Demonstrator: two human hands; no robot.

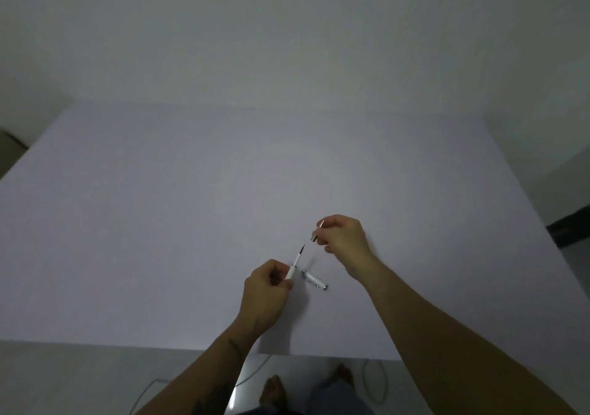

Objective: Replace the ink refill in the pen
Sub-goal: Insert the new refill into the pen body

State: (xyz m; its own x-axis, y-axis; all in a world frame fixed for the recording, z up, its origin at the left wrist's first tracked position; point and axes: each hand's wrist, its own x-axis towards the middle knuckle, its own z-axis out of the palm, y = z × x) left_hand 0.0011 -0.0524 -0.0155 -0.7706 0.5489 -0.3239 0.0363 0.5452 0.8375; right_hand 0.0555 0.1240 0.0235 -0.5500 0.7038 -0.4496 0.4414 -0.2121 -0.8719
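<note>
My left hand point(265, 290) holds a thin white ink refill point(295, 263) by its lower end, its dark tip pointing up and to the right. My right hand point(343, 237) pinches a short metallic pen tip section point(319, 231) just above and to the right of that tip; the two parts are a small gap apart. A white pen barrel piece point(314, 280) with a metal end lies on the white table point(191, 223) between my hands, untouched.
The table's near edge runs across the lower part of the view. Below it are a glossy floor, grey cables point(373, 379) and the person's bare feet point(271, 389). A plain wall stands behind the table.
</note>
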